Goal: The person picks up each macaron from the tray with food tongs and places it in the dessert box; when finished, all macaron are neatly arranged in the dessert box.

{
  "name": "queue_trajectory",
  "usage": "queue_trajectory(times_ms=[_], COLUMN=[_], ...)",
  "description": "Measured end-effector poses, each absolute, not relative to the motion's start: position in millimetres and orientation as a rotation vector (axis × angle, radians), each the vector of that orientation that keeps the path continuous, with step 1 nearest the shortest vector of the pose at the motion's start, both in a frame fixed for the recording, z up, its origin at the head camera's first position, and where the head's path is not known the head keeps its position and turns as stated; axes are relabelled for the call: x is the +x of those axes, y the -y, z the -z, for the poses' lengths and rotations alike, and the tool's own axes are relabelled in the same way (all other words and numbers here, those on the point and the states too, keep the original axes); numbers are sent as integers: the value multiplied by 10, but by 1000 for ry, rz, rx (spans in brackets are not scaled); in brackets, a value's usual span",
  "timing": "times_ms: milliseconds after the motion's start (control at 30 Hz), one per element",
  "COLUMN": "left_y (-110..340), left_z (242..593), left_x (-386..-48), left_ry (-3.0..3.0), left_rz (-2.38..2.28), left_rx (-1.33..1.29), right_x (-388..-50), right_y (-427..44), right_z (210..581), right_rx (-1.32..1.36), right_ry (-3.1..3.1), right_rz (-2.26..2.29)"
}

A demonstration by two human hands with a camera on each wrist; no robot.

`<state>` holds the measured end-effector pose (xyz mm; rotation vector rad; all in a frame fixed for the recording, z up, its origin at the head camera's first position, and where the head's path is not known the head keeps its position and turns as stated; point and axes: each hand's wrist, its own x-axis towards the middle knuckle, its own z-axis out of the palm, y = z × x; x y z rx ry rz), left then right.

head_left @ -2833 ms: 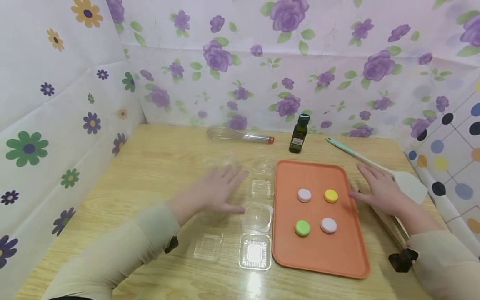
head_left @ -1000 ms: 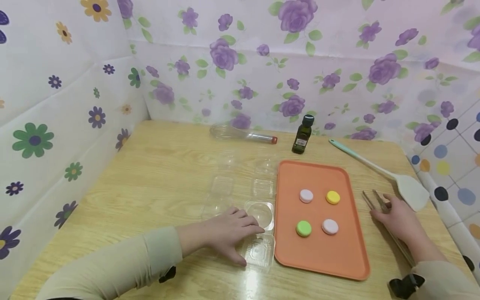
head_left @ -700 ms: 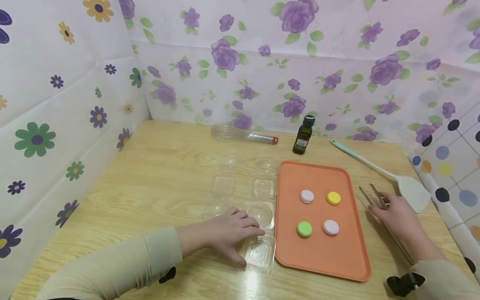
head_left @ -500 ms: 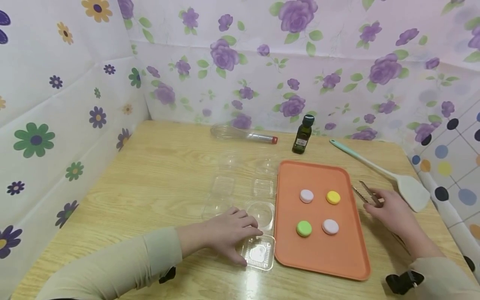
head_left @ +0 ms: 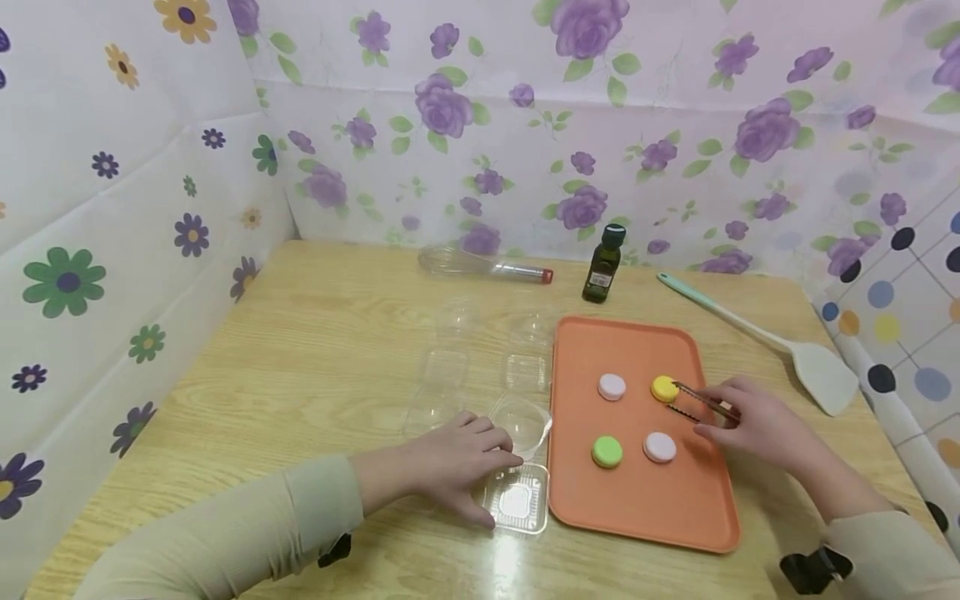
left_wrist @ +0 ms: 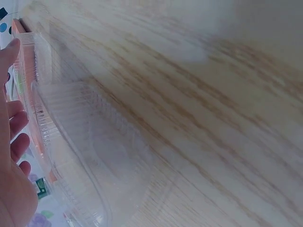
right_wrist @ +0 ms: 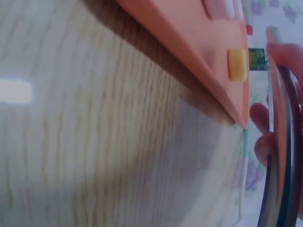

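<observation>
My right hand (head_left: 757,421) grips metal tongs (head_left: 708,402) over the right side of the orange tray (head_left: 637,508). The parted tips reach the right edge of a yellow macaron (head_left: 663,389); whether they touch it I cannot tell. A green macaron (head_left: 607,452) and two pale pink ones, the far one (head_left: 611,387) and the near one (head_left: 660,447), also lie on the tray. Left of it, my left hand (head_left: 453,467) rests at the nearest clear plastic box (head_left: 519,500), fingers loosely spread, covering part of it. The tongs (right_wrist: 281,142) run along the right wrist view's edge.
More clear plastic boxes stand open in a column beyond the left hand, one a square box (head_left: 525,372). A whisk (head_left: 480,265) and dark bottle (head_left: 603,265) stand along the back. A spatula (head_left: 821,375) lies right of the tray.
My right hand has picked up the tongs from beside the tray and brought them left over it to the yellow macaron. My left hand came down to the near box, then stayed there.
</observation>
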<state>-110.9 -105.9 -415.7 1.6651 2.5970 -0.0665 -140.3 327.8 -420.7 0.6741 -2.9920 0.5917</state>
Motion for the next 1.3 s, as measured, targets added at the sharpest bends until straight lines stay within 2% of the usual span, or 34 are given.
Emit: queue_trajectory(times_ms=[600, 1300], left_y=[1068, 1076], left_z=[4175, 4145], left_x=[-1104, -1118], left_ry=[-2615, -2623], left_rz=[78, 115], left_rx=[1690, 1730], right_x=[-1158, -1200], right_y=[-3166, -3096], right_z=[4204, 4184], right_rx=[1011, 1013], right_ry=[2964, 3106], right_rz=[-522, -341])
